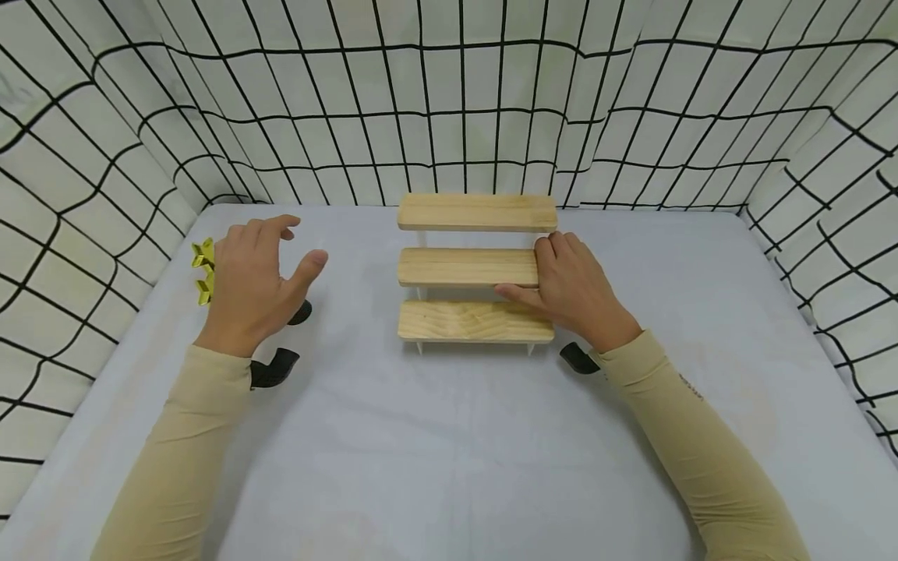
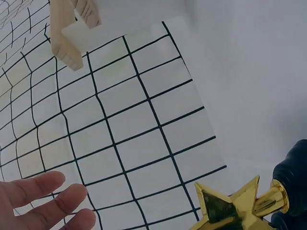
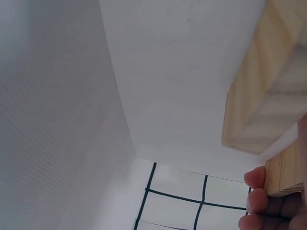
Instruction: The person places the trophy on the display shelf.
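Steps of flat, pale wood (image 1: 459,267) stand on the white table (image 1: 435,460). Your right hand (image 1: 577,292) pinches the middle one's right end; pulling there could twist them. Your left hand (image 1: 254,284), spread, could knock nearby shiny gold stars (image 1: 203,254) by swinging left.

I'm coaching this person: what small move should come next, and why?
Probably bring the left hand to the left end of the middle wooden shelf: that hand holds nothing, while the right hand grips the shelf only at its right end, so a second grip may steady it.
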{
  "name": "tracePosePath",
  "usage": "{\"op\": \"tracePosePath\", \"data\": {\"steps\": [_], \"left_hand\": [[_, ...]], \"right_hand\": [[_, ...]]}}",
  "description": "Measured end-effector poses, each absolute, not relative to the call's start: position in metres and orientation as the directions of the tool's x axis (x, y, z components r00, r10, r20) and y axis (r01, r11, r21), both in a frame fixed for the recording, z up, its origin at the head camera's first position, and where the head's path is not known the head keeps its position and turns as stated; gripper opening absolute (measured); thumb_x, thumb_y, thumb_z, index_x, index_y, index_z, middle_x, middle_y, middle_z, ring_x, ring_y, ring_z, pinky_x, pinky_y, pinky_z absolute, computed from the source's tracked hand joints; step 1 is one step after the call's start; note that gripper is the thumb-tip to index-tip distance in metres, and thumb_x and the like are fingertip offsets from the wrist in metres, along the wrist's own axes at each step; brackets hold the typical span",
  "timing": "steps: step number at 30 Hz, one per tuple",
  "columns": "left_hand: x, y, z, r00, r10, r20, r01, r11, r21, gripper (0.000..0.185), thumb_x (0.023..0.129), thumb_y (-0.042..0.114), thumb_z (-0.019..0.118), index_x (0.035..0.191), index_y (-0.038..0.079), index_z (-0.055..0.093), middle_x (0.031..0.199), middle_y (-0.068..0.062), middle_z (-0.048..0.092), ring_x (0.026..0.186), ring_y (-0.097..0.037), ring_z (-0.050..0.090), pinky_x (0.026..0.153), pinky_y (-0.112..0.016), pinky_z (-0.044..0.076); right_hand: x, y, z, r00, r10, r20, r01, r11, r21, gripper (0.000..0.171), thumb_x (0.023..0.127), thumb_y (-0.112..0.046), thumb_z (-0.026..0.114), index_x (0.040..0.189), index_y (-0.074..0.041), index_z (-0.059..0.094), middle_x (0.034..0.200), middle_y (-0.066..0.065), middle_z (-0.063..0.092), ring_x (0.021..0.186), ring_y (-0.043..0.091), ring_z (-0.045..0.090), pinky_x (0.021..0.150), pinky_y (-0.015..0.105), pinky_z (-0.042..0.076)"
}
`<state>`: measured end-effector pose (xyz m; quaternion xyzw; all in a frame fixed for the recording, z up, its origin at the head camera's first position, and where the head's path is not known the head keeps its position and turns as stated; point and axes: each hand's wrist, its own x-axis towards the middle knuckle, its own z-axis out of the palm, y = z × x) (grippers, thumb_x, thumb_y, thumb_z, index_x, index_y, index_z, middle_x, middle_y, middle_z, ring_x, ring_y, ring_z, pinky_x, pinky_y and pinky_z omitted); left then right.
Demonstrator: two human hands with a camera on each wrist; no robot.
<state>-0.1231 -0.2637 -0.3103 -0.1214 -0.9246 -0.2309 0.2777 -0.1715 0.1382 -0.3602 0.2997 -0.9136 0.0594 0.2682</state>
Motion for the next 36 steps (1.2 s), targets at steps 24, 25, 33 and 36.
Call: {"op": "tracePosePath", "data": {"steps": [24, 25, 33, 36], "left_hand": [[-0.124, -0.312, -0.301, -0.728, -0.032, 0.685, 0.363, 0.829, 0.425, 0.088, 0.098, 0.076, 0.040, 0.134, -0.003, 0.060, 0.117, -0.031, 0.066, 0.110, -0.048, 0.052, 0.102, -0.061, 0.033], [-0.124, -0.314, -0.300, -0.732, -0.034, 0.680, 0.353, 0.836, 0.421, 0.088, 0.099, 0.075, 0.040, 0.134, -0.003, 0.060, 0.118, -0.031, 0.065, 0.110, -0.048, 0.052, 0.101, -0.060, 0.033], [-0.124, -0.337, -0.299, -0.737, -0.095, 0.669, 0.272, 0.865, 0.422, 0.083, 0.100, 0.071, 0.043, 0.135, -0.002, 0.058, 0.120, -0.032, 0.063, 0.112, -0.049, 0.049, 0.094, -0.056, 0.028], [-0.125, -0.345, -0.300, -0.743, -0.126, 0.657, 0.242, 0.865, 0.440, 0.080, 0.100, 0.067, 0.047, 0.136, -0.003, 0.057, 0.122, -0.033, 0.062, 0.114, -0.049, 0.049, 0.099, -0.056, 0.030]], "right_hand": [[-0.172, 0.138, -0.360, -0.691, -0.503, 0.519, -0.584, 0.812, 0.010, 0.103, 0.088, -0.091, 0.015, 0.081, 0.004, 0.052, 0.070, 0.014, 0.046, 0.061, 0.029, 0.040, 0.057, 0.037, 0.035], [-0.172, 0.138, -0.360, -0.694, -0.501, 0.517, -0.582, 0.813, 0.007, 0.103, 0.088, -0.092, 0.014, 0.081, 0.004, 0.052, 0.070, 0.014, 0.046, 0.061, 0.029, 0.040, 0.057, 0.037, 0.035], [-0.172, 0.136, -0.361, -0.699, -0.494, 0.517, -0.580, 0.815, -0.005, 0.104, 0.088, -0.093, 0.014, 0.081, 0.004, 0.051, 0.071, 0.016, 0.047, 0.063, 0.032, 0.042, 0.060, 0.040, 0.038], [-0.172, 0.137, -0.361, -0.699, -0.491, 0.521, -0.579, 0.815, -0.008, 0.104, 0.088, -0.093, 0.014, 0.081, 0.004, 0.051, 0.072, 0.016, 0.047, 0.063, 0.032, 0.042, 0.059, 0.040, 0.038]]}}
